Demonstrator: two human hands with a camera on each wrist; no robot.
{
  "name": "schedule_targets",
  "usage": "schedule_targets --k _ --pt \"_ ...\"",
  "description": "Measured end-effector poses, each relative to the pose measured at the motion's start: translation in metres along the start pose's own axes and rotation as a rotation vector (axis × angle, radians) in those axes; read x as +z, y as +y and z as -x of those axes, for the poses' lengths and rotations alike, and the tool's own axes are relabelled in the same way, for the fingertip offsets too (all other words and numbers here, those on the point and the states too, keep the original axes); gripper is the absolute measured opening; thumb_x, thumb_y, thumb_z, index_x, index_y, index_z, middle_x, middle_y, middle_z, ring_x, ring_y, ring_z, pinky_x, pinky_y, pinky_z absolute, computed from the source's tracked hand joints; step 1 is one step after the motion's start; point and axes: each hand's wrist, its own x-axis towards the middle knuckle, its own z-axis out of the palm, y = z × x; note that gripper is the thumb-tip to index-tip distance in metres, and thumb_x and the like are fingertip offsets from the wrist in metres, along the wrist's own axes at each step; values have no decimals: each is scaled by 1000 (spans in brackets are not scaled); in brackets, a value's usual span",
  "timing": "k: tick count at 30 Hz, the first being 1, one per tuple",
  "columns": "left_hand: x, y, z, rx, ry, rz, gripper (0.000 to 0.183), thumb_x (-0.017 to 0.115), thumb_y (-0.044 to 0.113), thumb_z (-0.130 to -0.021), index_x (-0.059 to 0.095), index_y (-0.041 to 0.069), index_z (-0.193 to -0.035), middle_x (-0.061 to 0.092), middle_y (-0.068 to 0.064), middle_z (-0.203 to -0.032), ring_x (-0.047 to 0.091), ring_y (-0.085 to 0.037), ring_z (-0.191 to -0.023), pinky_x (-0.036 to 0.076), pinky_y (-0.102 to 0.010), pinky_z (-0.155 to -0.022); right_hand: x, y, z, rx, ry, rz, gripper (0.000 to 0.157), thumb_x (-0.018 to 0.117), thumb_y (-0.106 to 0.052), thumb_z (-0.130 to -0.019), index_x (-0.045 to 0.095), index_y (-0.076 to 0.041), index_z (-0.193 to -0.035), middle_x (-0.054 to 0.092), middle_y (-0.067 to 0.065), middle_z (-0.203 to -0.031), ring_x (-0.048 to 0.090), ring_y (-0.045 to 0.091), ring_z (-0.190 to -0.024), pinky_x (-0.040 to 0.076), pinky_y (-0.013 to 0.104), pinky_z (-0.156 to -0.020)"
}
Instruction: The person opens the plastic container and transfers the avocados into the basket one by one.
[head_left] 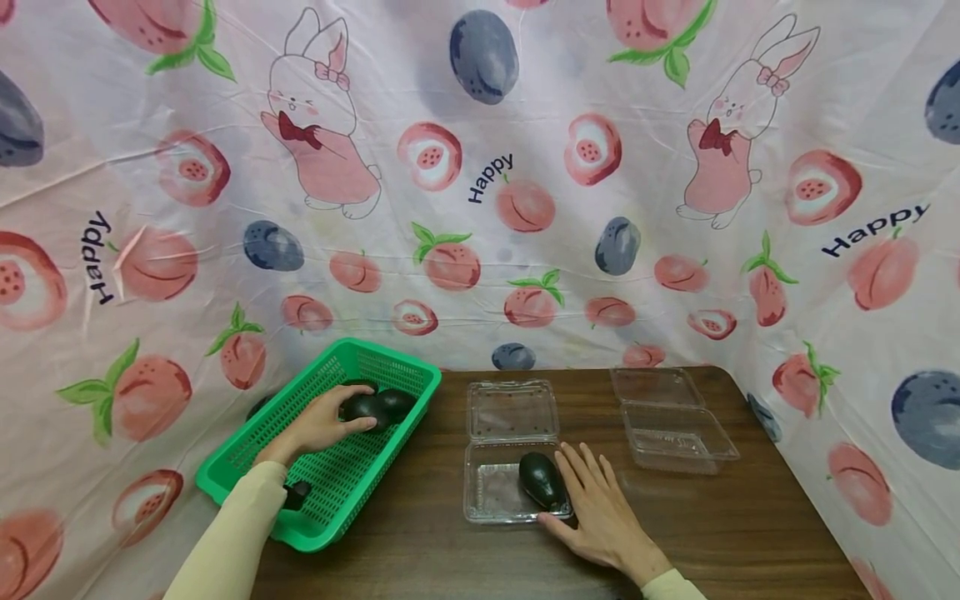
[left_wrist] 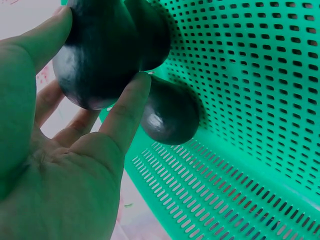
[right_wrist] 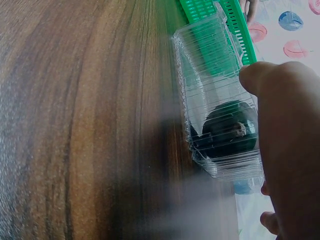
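Note:
In the head view my left hand (head_left: 324, 425) reaches into the green basket (head_left: 390, 467) and grips a dark avocado (head_left: 365, 410). Close up in the left wrist view, fingers and thumb curl round this avocado (left_wrist: 97, 55), with two more beside it against the basket wall. Another avocado (head_left: 542, 479) lies at the right side of an open clear plastic clamshell box (head_left: 487, 496). My right hand (head_left: 600, 512) rests along that box's right edge, fingers straight and thumb at the front corner. From the right wrist, the avocado (right_wrist: 230, 130) shows through the clear box wall.
A second clear clamshell box (head_left: 678, 437) stands with its lid raised at the right on the brown wooden table (head_left: 420, 550). Fruit-printed cloth (head_left: 517, 317) hangs behind the table and at both sides. The basket lies slantwise at the left.

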Motion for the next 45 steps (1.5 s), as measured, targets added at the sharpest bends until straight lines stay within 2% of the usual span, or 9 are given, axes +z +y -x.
schedule_targets --k 10,18,38,45 --pt "5 -6 -6 -51 -34 15 69 76 44 -109 55 6 -164 46 -31 -173 50 -60 -154 52 -75 -114 0 1 -1 -3 7 -5 97 74 -66 -101 48 -3 -170 46 19 -179 40 50 -167 34 74 -132" --pt "10 -13 -7 -64 -60 14 69 76 44 -109 56 7 -164 42 -34 -175 43 -63 -158 48 -79 -117 0 1 -2 -6 11 -5 97 74 -66 -101 48 -3 -170 46 19 -179 41 50 -167 34 74 -132" --pt "22 -26 -8 -74 -99 38 65 81 40 -106 62 10 -160 44 -35 -173 55 -61 -148 57 -71 -109 -1 -2 1 -2 1 -9 96 73 -66 -101 49 -2 -169 46 20 -179 41 50 -167 34 74 -132" --pt "21 -26 -8 -83 -111 57 64 82 37 -106 61 9 -159 44 -36 -172 53 -62 -150 56 -71 -109 0 -1 0 -3 3 -6 96 73 -66 -101 49 -3 -169 46 20 -179 41 50 -167 34 74 -132"
